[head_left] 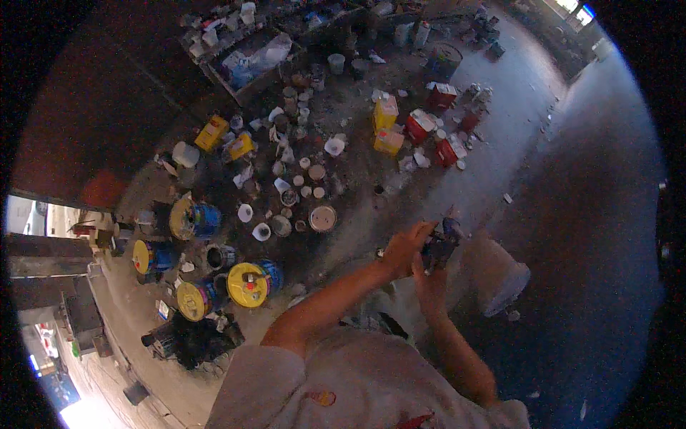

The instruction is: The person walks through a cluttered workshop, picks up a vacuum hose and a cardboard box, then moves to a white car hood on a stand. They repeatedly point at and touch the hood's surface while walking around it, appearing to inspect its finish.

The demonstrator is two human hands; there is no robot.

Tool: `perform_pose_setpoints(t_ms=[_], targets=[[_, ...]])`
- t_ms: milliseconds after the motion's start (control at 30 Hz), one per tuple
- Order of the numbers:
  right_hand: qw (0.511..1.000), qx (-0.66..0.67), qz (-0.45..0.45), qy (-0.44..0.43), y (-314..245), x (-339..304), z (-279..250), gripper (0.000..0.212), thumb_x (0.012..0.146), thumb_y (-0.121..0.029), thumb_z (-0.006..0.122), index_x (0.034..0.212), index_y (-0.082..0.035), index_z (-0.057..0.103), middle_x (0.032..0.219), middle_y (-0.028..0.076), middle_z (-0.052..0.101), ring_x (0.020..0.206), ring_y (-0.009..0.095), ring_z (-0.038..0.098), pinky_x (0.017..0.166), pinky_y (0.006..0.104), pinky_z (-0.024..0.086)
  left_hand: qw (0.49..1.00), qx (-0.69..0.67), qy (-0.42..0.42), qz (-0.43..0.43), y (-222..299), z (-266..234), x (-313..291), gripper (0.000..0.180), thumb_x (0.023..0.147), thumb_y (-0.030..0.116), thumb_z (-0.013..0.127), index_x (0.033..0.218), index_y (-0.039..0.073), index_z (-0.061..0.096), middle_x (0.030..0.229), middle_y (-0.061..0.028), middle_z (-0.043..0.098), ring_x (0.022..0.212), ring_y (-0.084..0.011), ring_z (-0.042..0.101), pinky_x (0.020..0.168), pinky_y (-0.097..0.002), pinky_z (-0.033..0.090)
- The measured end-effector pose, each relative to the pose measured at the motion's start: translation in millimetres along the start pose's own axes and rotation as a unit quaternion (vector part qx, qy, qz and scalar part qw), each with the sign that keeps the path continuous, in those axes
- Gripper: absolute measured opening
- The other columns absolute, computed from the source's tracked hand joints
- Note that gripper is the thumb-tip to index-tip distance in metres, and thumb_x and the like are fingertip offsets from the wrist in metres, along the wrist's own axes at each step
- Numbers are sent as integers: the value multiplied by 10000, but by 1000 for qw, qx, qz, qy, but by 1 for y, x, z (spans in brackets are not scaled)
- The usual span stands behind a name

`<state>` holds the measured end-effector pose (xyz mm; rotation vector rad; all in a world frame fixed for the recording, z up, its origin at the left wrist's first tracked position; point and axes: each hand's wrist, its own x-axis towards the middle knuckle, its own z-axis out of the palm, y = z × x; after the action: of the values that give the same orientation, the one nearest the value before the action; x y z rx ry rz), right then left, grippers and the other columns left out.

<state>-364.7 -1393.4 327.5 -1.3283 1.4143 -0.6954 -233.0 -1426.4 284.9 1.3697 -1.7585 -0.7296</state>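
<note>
Yellow-lidded drums (248, 284) are grouped on the floor at left; cups and tubs (323, 219) are strewn beyond them. Yellow boxes (386, 112) and red boxes (419, 126) are clustered farther ahead. A pale object (500, 277) (bag or tub, cannot be told) is seen just right of the hands. A dark object (441, 245) is held out in front of the body: it is grasped by the curled fingers of the left hand (404, 250), its forearm angled across from the left. The right hand (429, 287) is raised against its near side, forearm steep; its finger closure cannot be told.
</note>
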Motion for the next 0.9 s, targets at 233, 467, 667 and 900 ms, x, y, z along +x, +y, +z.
perform_pose_setpoints(t_ms=[233,467,667,900], targets=[[997,63,0,32,27,105,-39,548,855,-382,632,1205,5,462,1017,149,596,820,246,603,654,357,496,991,-30,-3,-132,-1,11,35,850,706,161,734,1402,71,255,1329,-214,426,1179,-371,473,930,-421,430],[950,289,116,-23,-42,151,-56,426,826,-334,689,1062,-17,531,901,77,603,758,189,603,582,317,517,948,-53,-76,-304,-24,-2,14,354,893,332,567,1107,51,565,894,-172,602,767,-300,601,678,-398,462],[954,259,107,-111,-111,205,-68,321,792,-182,695,1035,-21,561,900,71,625,740,180,624,518,308,528,943,-109,82,-304,-8,12,15,436,945,468,427,970,64,591,712,-60,555,667,-207,527,615,-374,424],[964,201,-4,-176,-126,278,-42,243,783,-117,690,998,-43,603,927,57,640,756,165,630,506,309,534,925,-130,71,-351,-40,-2,65,406,917,428,512,1098,70,578,796,-114,628,705,-232,601,630,-394,463]])
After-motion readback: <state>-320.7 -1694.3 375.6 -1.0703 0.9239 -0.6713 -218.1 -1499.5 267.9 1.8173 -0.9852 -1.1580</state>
